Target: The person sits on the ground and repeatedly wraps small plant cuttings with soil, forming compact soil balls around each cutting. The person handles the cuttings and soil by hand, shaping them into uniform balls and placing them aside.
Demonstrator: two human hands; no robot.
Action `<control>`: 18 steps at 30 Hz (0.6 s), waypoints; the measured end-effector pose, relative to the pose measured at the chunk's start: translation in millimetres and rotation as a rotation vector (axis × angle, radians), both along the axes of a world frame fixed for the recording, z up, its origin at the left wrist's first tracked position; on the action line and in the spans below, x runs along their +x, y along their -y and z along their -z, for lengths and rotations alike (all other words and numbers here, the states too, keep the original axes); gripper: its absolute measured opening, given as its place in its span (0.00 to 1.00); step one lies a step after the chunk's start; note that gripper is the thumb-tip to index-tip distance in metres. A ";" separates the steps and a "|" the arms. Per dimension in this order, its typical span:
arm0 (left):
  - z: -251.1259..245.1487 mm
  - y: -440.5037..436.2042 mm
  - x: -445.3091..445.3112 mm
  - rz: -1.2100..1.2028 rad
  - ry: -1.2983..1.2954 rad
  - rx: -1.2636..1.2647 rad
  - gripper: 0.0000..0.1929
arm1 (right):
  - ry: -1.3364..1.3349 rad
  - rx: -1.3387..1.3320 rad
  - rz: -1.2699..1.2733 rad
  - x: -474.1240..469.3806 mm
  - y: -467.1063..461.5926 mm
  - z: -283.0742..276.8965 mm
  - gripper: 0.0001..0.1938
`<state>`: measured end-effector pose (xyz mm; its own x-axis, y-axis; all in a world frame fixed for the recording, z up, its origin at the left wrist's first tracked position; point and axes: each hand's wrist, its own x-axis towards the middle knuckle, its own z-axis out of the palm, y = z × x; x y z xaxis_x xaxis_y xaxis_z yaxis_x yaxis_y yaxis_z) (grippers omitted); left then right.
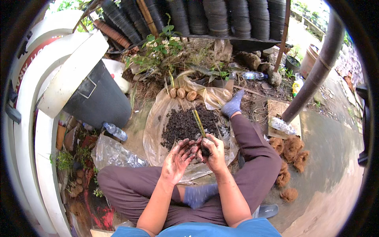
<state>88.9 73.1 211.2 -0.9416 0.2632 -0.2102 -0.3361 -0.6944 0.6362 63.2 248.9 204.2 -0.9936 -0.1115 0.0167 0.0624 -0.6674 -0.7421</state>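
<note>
My right hand (pixel 213 151) is closed around a lump of dark soil (pixel 205 150) at the foot of an upright yellow-green leaf cutting (pixel 199 123), which looks like a snake plant. Beside it my left hand (pixel 177 161) is spread with the palm up, its fingertips close to the lump; whether they touch it I cannot tell. Dirt stains both hands. Beyond them, a heap of dark crumbly soil (pixel 177 126) lies on a clear plastic sheet (pixel 152 133). Three twine-wrapped balls (pixel 181 93) sit at the sheet's far edge, with a leaf standing from at least one.
Several clumps of brown coconut fibre (pixel 293 148) lie on the right, near a board (pixel 274 108) with loose twine and a plastic bottle (pixel 282 126). A dark pole (pixel 318 68) leans there. Left stands a black bin (pixel 99 97); stacked black pots (pixel 216 17) line the back.
</note>
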 end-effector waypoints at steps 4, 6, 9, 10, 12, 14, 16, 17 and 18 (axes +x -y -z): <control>22.5 11.7 7.6 -0.082 0.102 -0.034 0.23 | 0.036 0.278 0.103 3.4 17.9 29.7 0.14; 32.0 19.1 4.5 -0.111 0.192 -0.062 0.22 | 0.131 0.406 0.043 -4.0 25.2 40.9 0.17; 39.9 31.1 -10.3 -0.106 0.181 -0.067 0.21 | 0.202 0.259 0.018 -18.4 34.0 48.9 0.17; 43.1 33.3 -15.7 -0.123 0.168 -0.057 0.20 | 0.291 0.222 -0.017 -20.7 35.5 50.3 0.16; 53.5 37.1 -27.6 -0.090 0.173 -0.075 0.20 | 0.246 0.290 0.004 -24.9 36.6 51.5 0.15; 73.3 38.4 -37.2 -0.079 0.194 -0.082 0.19 | 0.243 0.317 -0.039 -26.9 36.5 53.0 0.15; 104.7 36.0 -42.0 -0.065 0.228 -0.227 0.19 | 0.318 0.326 -0.049 -29.1 38.8 56.3 0.16; 124.1 33.4 -43.2 -0.061 0.212 -0.280 0.20 | 0.271 0.321 0.003 -30.3 40.0 58.5 0.17; 144.8 28.7 -42.6 -0.007 0.121 -0.555 0.23 | 0.267 0.300 0.030 -34.9 43.1 60.5 0.17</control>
